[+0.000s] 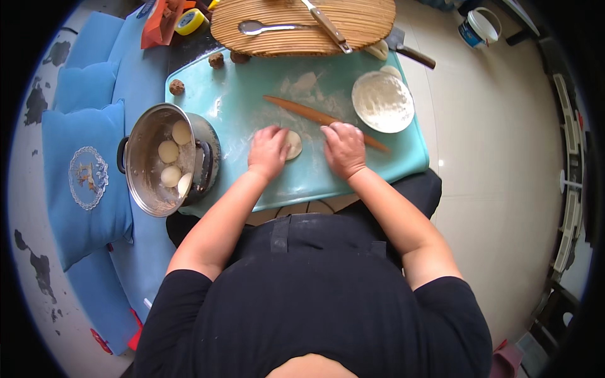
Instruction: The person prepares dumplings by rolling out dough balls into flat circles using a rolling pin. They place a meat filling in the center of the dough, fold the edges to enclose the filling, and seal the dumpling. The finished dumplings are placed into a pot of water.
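Note:
A small flattened round of dough (293, 145) lies on the flour-dusted turquoise mat (239, 120). My left hand (268, 151) is closed at its left edge, fingers curled onto it. To the right, my right hand (344, 148) grips a tapered wooden rolling pin (301, 109), which lies slantwise with its left end beyond the dough. That pin stays apart from the dough. A white bowl of flour (383, 101) stands just past the pin's right end.
A steel pot (203, 135) at left holds several pale dough balls (168, 151). Brown balls (177, 87) sit along the mat's far left. A slatted wooden tray (283, 43) carries a spoon (252, 27); a cleaver (409, 51) lies beside it. Blue sofa (142, 69) borders the left.

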`<action>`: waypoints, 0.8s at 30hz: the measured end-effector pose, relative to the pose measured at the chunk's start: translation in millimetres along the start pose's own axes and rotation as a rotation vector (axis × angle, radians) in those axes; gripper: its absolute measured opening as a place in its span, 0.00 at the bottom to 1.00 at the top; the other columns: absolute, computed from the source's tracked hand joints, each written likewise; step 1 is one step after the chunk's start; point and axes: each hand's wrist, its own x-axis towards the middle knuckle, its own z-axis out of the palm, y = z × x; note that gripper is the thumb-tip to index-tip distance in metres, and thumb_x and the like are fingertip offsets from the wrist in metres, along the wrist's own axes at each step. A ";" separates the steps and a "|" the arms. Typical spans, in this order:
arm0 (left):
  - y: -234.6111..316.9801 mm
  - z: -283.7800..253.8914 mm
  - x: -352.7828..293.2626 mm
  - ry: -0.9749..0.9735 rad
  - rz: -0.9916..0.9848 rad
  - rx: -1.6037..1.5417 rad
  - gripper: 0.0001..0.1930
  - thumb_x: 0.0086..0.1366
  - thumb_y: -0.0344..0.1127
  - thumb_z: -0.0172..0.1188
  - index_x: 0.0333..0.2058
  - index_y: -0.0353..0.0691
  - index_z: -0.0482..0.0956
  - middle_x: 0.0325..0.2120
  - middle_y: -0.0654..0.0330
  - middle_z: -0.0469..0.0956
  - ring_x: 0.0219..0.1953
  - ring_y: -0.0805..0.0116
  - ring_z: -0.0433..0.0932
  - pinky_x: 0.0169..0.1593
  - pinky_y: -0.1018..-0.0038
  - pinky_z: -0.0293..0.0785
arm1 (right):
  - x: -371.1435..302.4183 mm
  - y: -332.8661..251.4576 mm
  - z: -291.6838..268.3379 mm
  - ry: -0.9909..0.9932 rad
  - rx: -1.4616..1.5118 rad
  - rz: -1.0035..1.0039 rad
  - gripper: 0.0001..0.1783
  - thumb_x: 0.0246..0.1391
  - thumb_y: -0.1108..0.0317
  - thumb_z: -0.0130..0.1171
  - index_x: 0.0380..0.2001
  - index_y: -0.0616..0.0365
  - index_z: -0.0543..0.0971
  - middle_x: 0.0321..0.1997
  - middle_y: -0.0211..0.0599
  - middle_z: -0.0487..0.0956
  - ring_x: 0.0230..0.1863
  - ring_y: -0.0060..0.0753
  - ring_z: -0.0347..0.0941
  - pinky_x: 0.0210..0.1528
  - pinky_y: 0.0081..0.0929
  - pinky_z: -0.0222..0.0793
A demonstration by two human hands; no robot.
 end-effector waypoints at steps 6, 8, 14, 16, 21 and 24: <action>2.8 -1.2 -7.3 0.129 -0.257 -0.309 0.12 0.60 0.41 0.57 0.29 0.36 0.75 0.28 0.51 0.73 0.31 0.59 0.72 0.37 0.68 0.69 | 7.1 -53.4 23.3 -0.383 0.339 0.268 0.16 0.40 0.63 0.63 0.32 0.56 0.72 0.34 0.42 0.74 0.38 0.46 0.72 0.38 0.41 0.69; -4.7 7.7 -0.2 0.092 -0.411 -0.604 0.17 0.65 0.44 0.51 0.25 0.35 0.72 0.22 0.51 0.72 0.25 0.58 0.71 0.32 0.67 0.67 | 20.9 -59.4 19.3 -0.411 0.488 0.348 0.13 0.40 0.65 0.62 0.31 0.56 0.71 0.35 0.43 0.74 0.37 0.48 0.72 0.39 0.42 0.69; 20.4 15.0 -8.1 0.300 0.020 0.000 0.10 0.62 0.40 0.50 0.25 0.43 0.72 0.22 0.55 0.73 0.26 0.51 0.71 0.32 0.60 0.68 | -0.6 -51.3 32.1 -0.360 0.603 0.235 0.09 0.44 0.70 0.56 0.33 0.55 0.71 0.36 0.46 0.73 0.39 0.52 0.71 0.39 0.42 0.69; 8.5 19.2 3.9 0.323 0.094 0.102 0.08 0.59 0.39 0.52 0.25 0.45 0.72 0.21 0.57 0.72 0.25 0.53 0.71 0.31 0.60 0.68 | -7.7 -45.9 21.2 -0.283 0.674 0.369 0.10 0.46 0.69 0.55 0.35 0.56 0.72 0.37 0.47 0.74 0.39 0.52 0.72 0.39 0.42 0.69; 2.2 8.2 29.9 0.274 0.165 0.130 0.07 0.60 0.37 0.52 0.28 0.43 0.75 0.23 0.56 0.73 0.26 0.52 0.71 0.32 0.62 0.68 | 16.6 -61.7 21.6 -0.540 0.722 0.766 0.15 0.45 0.67 0.58 0.35 0.62 0.71 0.30 0.51 0.78 0.35 0.51 0.75 0.39 0.42 0.70; -7.0 19.8 20.4 0.267 0.084 -0.165 0.10 0.64 0.39 0.51 0.30 0.40 0.76 0.19 0.60 0.72 0.22 0.61 0.70 0.29 0.68 0.67 | 29.9 -66.5 20.8 -0.668 0.937 0.961 0.12 0.46 0.66 0.55 0.34 0.60 0.71 0.30 0.49 0.78 0.35 0.50 0.75 0.38 0.40 0.70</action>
